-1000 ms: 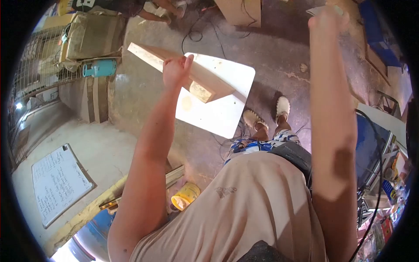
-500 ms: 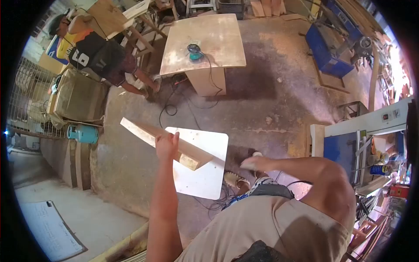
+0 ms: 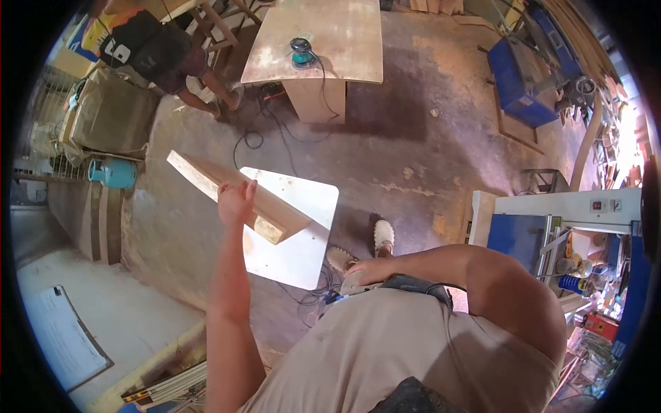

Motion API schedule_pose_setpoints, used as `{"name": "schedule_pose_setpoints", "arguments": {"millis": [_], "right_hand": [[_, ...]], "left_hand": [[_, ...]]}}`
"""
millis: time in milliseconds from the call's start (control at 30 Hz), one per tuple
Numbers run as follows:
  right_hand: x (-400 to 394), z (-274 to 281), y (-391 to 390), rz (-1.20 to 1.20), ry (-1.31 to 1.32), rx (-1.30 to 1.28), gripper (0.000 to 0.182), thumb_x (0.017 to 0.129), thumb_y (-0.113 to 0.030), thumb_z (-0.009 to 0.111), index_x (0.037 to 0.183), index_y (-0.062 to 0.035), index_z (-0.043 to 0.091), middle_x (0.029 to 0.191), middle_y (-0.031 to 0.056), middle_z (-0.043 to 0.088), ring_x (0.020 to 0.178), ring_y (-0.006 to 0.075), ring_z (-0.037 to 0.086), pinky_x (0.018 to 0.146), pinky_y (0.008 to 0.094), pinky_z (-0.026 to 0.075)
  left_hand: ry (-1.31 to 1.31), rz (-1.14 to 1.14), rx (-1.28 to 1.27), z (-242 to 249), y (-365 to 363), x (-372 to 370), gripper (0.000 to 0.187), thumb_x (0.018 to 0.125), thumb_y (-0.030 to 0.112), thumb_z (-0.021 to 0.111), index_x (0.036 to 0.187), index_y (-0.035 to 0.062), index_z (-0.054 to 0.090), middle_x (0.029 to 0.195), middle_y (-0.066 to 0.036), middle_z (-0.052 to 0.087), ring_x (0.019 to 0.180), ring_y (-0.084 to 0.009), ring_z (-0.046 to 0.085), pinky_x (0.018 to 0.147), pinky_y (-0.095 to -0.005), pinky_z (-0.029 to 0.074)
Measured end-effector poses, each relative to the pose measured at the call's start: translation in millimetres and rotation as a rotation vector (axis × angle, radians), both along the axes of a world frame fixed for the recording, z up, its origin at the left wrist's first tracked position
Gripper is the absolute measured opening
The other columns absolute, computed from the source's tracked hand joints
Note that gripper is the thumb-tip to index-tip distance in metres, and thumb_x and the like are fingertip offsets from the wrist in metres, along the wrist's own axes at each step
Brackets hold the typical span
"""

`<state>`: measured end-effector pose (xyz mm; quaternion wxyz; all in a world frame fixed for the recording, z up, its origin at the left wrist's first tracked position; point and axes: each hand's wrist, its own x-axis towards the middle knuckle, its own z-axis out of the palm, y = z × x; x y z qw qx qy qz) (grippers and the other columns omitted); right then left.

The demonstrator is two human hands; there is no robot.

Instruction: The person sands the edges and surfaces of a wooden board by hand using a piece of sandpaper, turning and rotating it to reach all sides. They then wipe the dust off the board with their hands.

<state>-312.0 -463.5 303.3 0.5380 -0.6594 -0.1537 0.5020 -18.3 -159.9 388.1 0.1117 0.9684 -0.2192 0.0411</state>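
My left hand point(image 3: 236, 201) grips the edge of a long wooden board point(image 3: 275, 203), which lies tilted across a white square tabletop point(image 3: 292, 265). One end of the board extends past the tabletop to the upper left. My right hand point(image 3: 365, 271) is low in front of my body, close to my waist and above my feet. Its fingers are too unclear to tell whether they hold something.
A pale table point(image 3: 344, 41) with a green sander point(image 3: 301, 55) stands ahead, its cable on the floor. Another person point(image 3: 155, 51) is at the upper left. A teal gas cylinder point(image 3: 113, 173) sits left; a blue machine point(image 3: 513, 82) stands right.
The view has shifted, so the board and tabletop appear farther left and higher. My right hand has moved in toward my waist. One foot now shows more fully. My left hand stays on the board.
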Motion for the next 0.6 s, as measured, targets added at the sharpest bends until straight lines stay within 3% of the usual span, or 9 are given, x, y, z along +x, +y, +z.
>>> {"name": "schedule_pose_setpoints", "arguments": {"millis": [133, 200, 233, 300, 400, 433, 500, 533, 600], "right_hand": [[-3, 17, -39, 0.235, 0.066, -0.081, 0.053, 0.093, -0.03, 0.069, 0.139, -0.0078, 0.055, 0.132, 0.0179, 0.062, 0.125, 0.0283, 0.058, 0.106, 0.0394, 0.044], [-23, 1, -61, 0.065, 0.094, -0.158, 0.052, 0.091, -0.035, 0.069, 0.134, -0.0072, 0.06, 0.127, 0.0182, 0.065, 0.121, 0.0307, 0.06, 0.104, 0.0417, 0.045], [-29, 10, -71, 0.096, 0.117, -0.151, 0.052, 0.091, -0.035, 0.069, 0.134, -0.0072, 0.06, 0.127, 0.0182, 0.065, 0.121, 0.0307, 0.06, 0.104, 0.0417, 0.045], [-38, 42, -88, -0.088, 0.057, -0.282, 0.043, 0.095, -0.031, 0.065, 0.127, -0.0031, 0.061, 0.118, 0.016, 0.067, 0.111, 0.0248, 0.062, 0.095, 0.0375, 0.049], [-70, 14, -121, -0.013, 0.096, -0.342, 0.036, 0.097, -0.029, 0.061, 0.119, -0.0003, 0.061, 0.104, 0.0134, 0.067, 0.101, 0.022, 0.062, 0.089, 0.0356, 0.05], [-71, 34, -121, -0.005, 0.107, -0.337, 0.036, 0.097, -0.029, 0.061, 0.119, -0.0003, 0.061, 0.104, 0.0134, 0.067, 0.101, 0.022, 0.062, 0.089, 0.0356, 0.05], [-60, 101, -123, -0.339, 0.24, -0.336, 0.027, 0.097, -0.024, 0.058, 0.112, -0.0017, 0.061, 0.097, 0.0106, 0.065, 0.087, 0.0196, 0.063, 0.075, 0.0343, 0.052], [-67, 88, -126, -0.34, 0.257, -0.33, 0.027, 0.097, -0.024, 0.058, 0.112, -0.0017, 0.061, 0.097, 0.0106, 0.065, 0.087, 0.0196, 0.063, 0.075, 0.0343, 0.052], [-80, 47, -135, -0.617, 0.548, -0.246, 0.021, 0.097, -0.02, 0.056, 0.111, -0.0048, 0.06, 0.097, 0.0098, 0.066, 0.076, 0.0189, 0.065, 0.063, 0.0328, 0.052]], "left_hand": [[0.063, 0.011, 0.018, -6, 1, 5, 0.054, 0.101, 0.051, 0.047, 0.082, 0.0063, 0.07, 0.07, -0.015, 0.068, 0.076, -0.0341, 0.067, 0.099, -0.0463, 0.042], [0.051, 0.001, 0.014, -5, -2, 6, 0.056, 0.101, 0.052, 0.046, 0.081, 0.0062, 0.07, 0.068, -0.015, 0.067, 0.076, -0.0344, 0.067, 0.101, -0.0465, 0.042], [0.054, 0.008, 0.034, -10, -1, 9, 0.057, 0.101, 0.053, 0.045, 0.08, 0.0059, 0.07, 0.067, -0.015, 0.066, 0.076, -0.0342, 0.067, 0.102, -0.0464, 0.042], [0.044, 0.01, 0.052, -16, 0, 12, 0.058, 0.101, 0.053, 0.045, 0.079, 0.0055, 0.069, 0.066, -0.016, 0.066, 0.076, -0.0338, 0.067, 0.102, -0.0461, 0.042], [0.061, 0.014, 0.058, -2, -10, 12, 0.058, 0.101, 0.053, 0.044, 0.081, 0.0057, 0.07, 0.067, -0.016, 0.066, 0.076, -0.0334, 0.067, 0.103, -0.0456, 0.042], [0.072, 0.007, 0.057, 1, -12, 12, 0.058, 0.101, 0.053, 0.044, 0.082, 0.006, 0.07, 0.067, -0.015, 0.066, 0.077, -0.0334, 0.067, 0.103, -0.0452, 0.041], [0.06, 0.021, 0.033, -1, -10, 11, 0.057, 0.102, 0.053, 0.044, 0.084, 0.0065, 0.071, 0.068, -0.015, 0.066, 0.077, -0.0332, 0.067, 0.103, -0.0445, 0.042], [0.04, 0.025, 0.008, -1, -9, 9, 0.056, 0.102, 0.053, 0.044, 0.085, 0.007, 0.071, 0.068, -0.015, 0.066, 0.077, -0.0331, 0.067, 0.103, -0.0439, 0.042], [0.089, 0.02, 0.033, 0, -7, 7, 0.054, 0.102, 0.052, 0.044, 0.087, 0.0075, 0.071, 0.068, -0.014, 0.066, 0.077, -0.0324, 0.067, 0.103, -0.043, 0.042]]}}
